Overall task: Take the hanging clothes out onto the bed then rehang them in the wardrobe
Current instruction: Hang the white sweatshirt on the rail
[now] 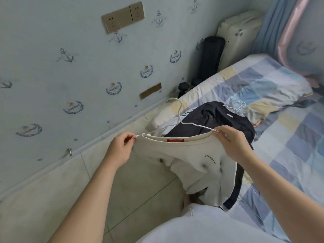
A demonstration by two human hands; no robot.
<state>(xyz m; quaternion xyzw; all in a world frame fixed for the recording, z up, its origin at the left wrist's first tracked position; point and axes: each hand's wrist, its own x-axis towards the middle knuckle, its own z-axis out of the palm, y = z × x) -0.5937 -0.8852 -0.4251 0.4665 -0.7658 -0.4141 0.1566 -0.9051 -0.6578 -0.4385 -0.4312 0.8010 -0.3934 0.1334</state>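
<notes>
A cream sweatshirt (192,160) with a red neck label hangs between my hands over the bed's edge. A white wire hanger (180,118) sits in its neck, hook pointing up and away. My left hand (121,148) pinches the left shoulder of the sweatshirt at the hanger's end. My right hand (233,144) grips the right shoulder and the hanger's other end. Behind it, a dark garment (210,118) lies on the bed (289,137), with more white hangers (236,106) at its far side.
The bed has a blue, cream and grey checked sheet. A wall with anchor-pattern paper and sockets (122,16) runs along the left. A cream suitcase (236,34) and a black bag (208,58) stand in the far corner. Tiled floor (131,190) lies below my arms.
</notes>
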